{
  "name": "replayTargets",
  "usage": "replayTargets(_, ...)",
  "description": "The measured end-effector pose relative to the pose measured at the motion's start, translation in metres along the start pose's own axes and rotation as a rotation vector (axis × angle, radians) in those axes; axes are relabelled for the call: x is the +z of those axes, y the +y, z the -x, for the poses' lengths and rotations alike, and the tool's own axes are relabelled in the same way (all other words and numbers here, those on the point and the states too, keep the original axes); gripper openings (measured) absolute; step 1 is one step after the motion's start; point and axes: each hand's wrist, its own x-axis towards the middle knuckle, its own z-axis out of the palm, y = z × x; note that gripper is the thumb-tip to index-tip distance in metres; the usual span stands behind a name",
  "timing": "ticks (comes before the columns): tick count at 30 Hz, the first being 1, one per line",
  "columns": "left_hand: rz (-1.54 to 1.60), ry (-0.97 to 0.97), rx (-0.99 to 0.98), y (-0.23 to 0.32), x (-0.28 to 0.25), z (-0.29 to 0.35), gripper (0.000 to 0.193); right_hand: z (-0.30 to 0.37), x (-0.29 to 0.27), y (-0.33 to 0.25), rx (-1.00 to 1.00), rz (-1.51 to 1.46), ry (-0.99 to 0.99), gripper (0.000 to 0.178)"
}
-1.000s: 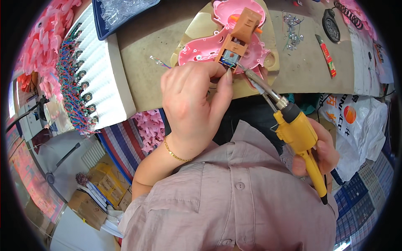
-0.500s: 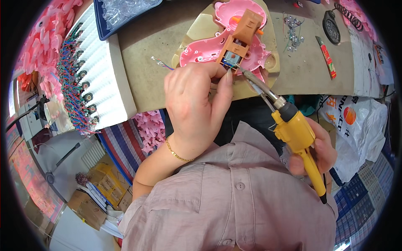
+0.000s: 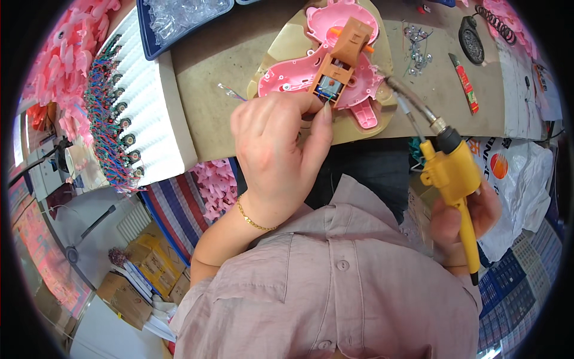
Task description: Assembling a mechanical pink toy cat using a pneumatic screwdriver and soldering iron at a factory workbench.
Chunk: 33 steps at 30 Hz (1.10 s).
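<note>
My right hand (image 3: 463, 218) grips a yellow soldering gun (image 3: 454, 173), its metal tip pointing up and left, apart from the work. My left hand (image 3: 278, 137) is closed in a pinch at the lower end of an orange-brown motor housing (image 3: 344, 51); thin wires show at the fingertips, though their ends are hidden. The housing lies across a pink plastic toy shell (image 3: 293, 75), which rests in a tan holder (image 3: 272, 57). Beside my left knuckles, several loose wire ends (image 3: 228, 91) stick out.
At left, a white ridged tray (image 3: 158, 119) holds bundled wires with small round parts (image 3: 110, 128). A blue bin (image 3: 185, 24) of clear plastic pieces stands behind. Toward the right lie small wired parts (image 3: 418, 54), a red cutter knife (image 3: 464, 84) and a black oval object (image 3: 472, 42).
My right hand has drawn the soldering gun right, and its tip has left the motor housing. My left hand stays nearly in place, still pinching there.
</note>
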Motion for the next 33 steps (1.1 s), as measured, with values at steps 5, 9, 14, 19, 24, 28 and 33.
replayTargets(5,-0.12,0.15,0.105,0.002,-0.007,0.002,0.023,0.001,-0.009,-0.005,0.062,0.258,0.338,0.054)
replayTargets(9,-0.48,0.015,0.413,0.015,-0.016,0.004,0.027,-0.006,-0.021,0.003,0.017,0.219,0.461,0.049)
replayTargets(14,-0.226,-0.25,0.513,0.007,-0.033,-0.026,0.033,-0.004,-0.029,0.001,-0.046,0.209,0.544,0.049)
replayTargets(19,0.045,-0.356,-0.074,0.018,-0.056,-0.055,0.043,-0.004,-0.041,0.007,0.085,0.208,0.689,0.049)
replayTargets(24,-0.085,-0.21,0.644,0.005,-0.015,-0.084,0.028,-0.026,-0.031,0.009,0.16,0.09,0.653,0.044)
replayTargets(28,-0.049,-0.407,0.29,0.001,-0.019,-0.083,0.023,-0.021,-0.032,0.009,0.176,0.151,0.64,0.044)
replayTargets(33,0.188,-0.29,0.019,-0.032,-0.037,-0.074,0.017,-0.029,-0.027,0.01,0.174,0.173,0.627,0.045)
